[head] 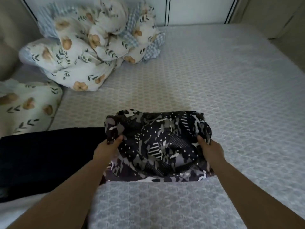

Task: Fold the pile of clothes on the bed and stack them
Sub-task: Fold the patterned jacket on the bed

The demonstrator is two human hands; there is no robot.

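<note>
Lying partly folded on the bed (214, 80), the patterned shirt (158, 146) sits toward the near edge, its far half doubled over the near half. At the shirt's left side, the left hand (105, 150) pinches a bunched corner in a closed grip, thumb on top; at its right side, the right hand (210, 150) grips the edge likewise. Touching the shirt's left edge is a folded dark garment (46, 159). Well beyond the shirt's far left corner sits a floral quilt (92, 47), with a matching pillow (28, 104) beside it.
</note>
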